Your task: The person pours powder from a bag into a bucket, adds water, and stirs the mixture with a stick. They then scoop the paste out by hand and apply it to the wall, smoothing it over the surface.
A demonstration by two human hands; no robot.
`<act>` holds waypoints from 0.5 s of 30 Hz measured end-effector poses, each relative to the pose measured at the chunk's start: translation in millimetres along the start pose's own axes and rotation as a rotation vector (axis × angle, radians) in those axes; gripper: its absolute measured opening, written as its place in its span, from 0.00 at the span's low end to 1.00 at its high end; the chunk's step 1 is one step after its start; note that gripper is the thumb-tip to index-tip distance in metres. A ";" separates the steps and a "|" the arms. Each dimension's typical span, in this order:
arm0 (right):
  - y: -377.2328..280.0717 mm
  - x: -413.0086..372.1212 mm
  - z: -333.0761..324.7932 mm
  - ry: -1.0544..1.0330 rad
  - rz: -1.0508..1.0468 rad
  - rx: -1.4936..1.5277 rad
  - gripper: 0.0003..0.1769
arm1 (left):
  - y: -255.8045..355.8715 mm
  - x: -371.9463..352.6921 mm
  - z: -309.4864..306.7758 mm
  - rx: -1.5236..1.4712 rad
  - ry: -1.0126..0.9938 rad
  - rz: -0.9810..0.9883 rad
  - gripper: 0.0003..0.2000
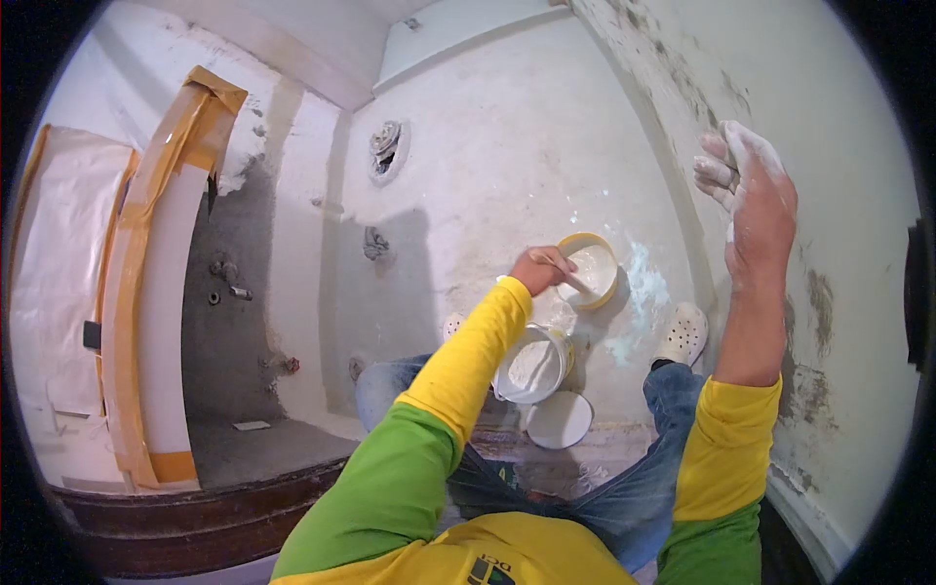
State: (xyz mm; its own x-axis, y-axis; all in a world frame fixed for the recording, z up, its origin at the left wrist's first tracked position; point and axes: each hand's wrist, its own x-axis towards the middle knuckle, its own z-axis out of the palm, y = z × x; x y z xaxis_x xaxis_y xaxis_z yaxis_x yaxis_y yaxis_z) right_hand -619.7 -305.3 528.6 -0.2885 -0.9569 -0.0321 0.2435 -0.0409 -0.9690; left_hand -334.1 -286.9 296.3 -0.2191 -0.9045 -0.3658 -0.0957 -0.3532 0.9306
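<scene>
My left hand (541,270) is closed around a pale wooden stick (577,282), whose far end reaches into a yellow-rimmed tub (615,280) of white paste. My right hand (751,195) is raised at the right, in front of the wall, with white smears over its fingers and thumb. Its fingers are loosely bent and apart, with nothing visible in them. Just below the tub stands a white bucket (560,382) with white material inside. A round white lid (560,420) lies beside the bucket, nearer my body.
Bare wall at the right has dark stains (819,302). Pale blue-white splatter (639,297) marks the floor beside the tub. My shoe (682,333) stands close to it. At left are a taped, covered panel (146,292) and a recess with pipe fittings (229,273).
</scene>
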 end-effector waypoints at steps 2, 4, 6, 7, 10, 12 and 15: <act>-0.2 0.1 0.5 -0.004 -0.006 0.005 0.22 | 2.5 10.5 0.3 0.121 0.095 0.046 0.05; -2.8 -2.0 3.3 0.004 0.008 -0.010 0.21 | -8.5 24.4 -0.1 0.360 0.299 0.140 0.06; -0.8 -0.9 3.9 0.003 0.005 -0.002 0.22 | -19.6 17.9 29.8 0.277 0.168 0.361 0.05; -0.3 0.3 3.6 0.005 0.003 0.004 0.22 | -7.5 2.5 43.0 0.239 0.098 0.299 0.06; -1.6 -0.4 2.2 0.008 -0.011 0.006 0.22 | 0.0 3.0 25.2 0.096 -0.110 0.217 0.05; -0.3 0.5 -1.1 0.007 -0.012 0.004 0.22 | 16.7 12.8 0.8 0.267 0.101 -0.054 0.08; -0.4 1.0 -1.5 0.001 -0.014 0.012 0.22 | -6.1 19.6 12.9 0.265 0.143 0.122 0.07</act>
State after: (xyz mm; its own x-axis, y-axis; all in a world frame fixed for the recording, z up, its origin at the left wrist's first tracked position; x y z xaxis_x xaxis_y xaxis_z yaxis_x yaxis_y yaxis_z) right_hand -621.5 -305.8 528.6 -0.2931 -0.9559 -0.0187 0.2501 -0.0578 -0.9665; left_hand -350.4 -299.4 283.4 -0.1077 -0.9675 -0.2289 -0.3305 -0.1823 0.9260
